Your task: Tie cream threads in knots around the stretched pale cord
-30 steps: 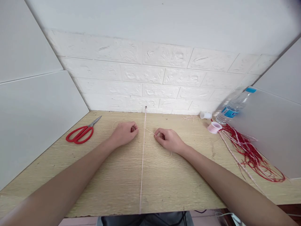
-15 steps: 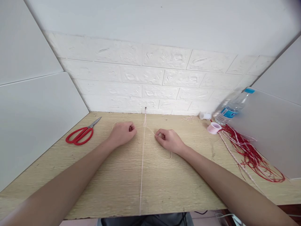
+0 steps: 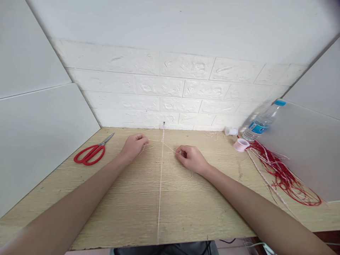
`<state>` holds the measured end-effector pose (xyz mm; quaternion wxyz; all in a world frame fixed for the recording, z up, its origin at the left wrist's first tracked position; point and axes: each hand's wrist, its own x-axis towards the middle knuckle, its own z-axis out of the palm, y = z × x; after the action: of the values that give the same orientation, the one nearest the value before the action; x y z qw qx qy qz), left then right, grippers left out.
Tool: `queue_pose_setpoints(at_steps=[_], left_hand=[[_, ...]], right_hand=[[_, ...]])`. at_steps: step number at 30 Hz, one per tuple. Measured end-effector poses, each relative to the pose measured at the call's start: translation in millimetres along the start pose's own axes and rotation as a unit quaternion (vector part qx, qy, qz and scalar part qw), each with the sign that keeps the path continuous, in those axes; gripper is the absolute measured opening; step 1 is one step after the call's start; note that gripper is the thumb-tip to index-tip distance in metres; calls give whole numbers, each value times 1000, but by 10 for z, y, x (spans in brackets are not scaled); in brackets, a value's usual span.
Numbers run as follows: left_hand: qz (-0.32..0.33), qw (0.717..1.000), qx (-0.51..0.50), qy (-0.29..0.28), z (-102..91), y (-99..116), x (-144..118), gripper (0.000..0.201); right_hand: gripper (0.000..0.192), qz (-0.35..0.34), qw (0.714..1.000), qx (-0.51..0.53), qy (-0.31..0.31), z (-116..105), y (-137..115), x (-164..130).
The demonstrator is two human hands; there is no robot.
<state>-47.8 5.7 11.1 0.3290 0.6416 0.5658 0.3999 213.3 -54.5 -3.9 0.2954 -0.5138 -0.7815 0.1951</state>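
Note:
A pale pink cord (image 3: 160,184) runs straight from a small dark hole at the foot of the wall down to the table's front edge. Near its upper end, a thin cream thread (image 3: 170,148) crosses it. My left hand (image 3: 135,146) is left of the cord, pinching one end of the thread, with a loose loop under its fingers. To the right, my right hand (image 3: 191,158) pinches the other end, its slack curling on the table below. Both stretches of thread between the cord and my fingers look taut.
Red-handled scissors (image 3: 91,153) lie at the left. On the right are a white spool (image 3: 231,131), a pink thread spool (image 3: 241,145), a water bottle (image 3: 261,122) and a heap of red and pink cords (image 3: 285,173). White panels flank the wooden table (image 3: 127,216).
My left hand has moved left and turned, drawing its side of the thread straight from the cord. My right hand has stayed nearly in place.

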Motion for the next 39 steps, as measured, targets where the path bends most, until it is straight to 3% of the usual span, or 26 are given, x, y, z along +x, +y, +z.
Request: queue_pose_setpoints(at_steps=[5, 9, 24, 39], left_hand=[[-37, 965, -253, -62, -14, 128, -23, 10], [-78, 926, -338, -151, -21, 163, -56, 11], [-106, 908, -367, -174, -7, 119, -61, 10], [-110, 925, -336, -138, 24, 54, -27, 18]], right_hand=[[14, -20, 999, 0, 27, 22, 23, 7], [13, -20, 999, 13, 35, 42, 41, 6], [11, -7, 1000, -2, 12, 24, 8, 7], [15, 74, 994, -64, 37, -37, 82, 49]])
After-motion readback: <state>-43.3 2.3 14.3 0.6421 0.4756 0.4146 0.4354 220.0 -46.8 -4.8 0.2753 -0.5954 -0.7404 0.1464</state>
